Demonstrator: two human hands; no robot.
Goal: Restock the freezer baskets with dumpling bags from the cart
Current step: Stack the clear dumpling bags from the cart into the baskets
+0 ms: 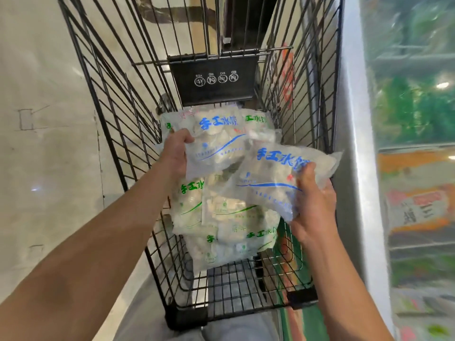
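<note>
— Where the blue print reads 手工水饺, which bag is that?
— Both you hold. Your left hand point(176, 153) grips one blue-lettered dumpling bag point(216, 146) by its edge; your right hand point(314, 200) clamps another blue-lettered bag point(278, 175), both raised over the wire shopping cart point(110, 99).
— And inside the cart?
— Green-lettered dumpling bags point(221, 217) piled up, and a black flap point(214, 80) marked YES, NO, NO, NO. The glass-fronted freezer point(413, 119) stands just beside.

Pale glossy floor point(49, 143) on the left — glass-fronted freezer point(413, 119) on the right
</note>
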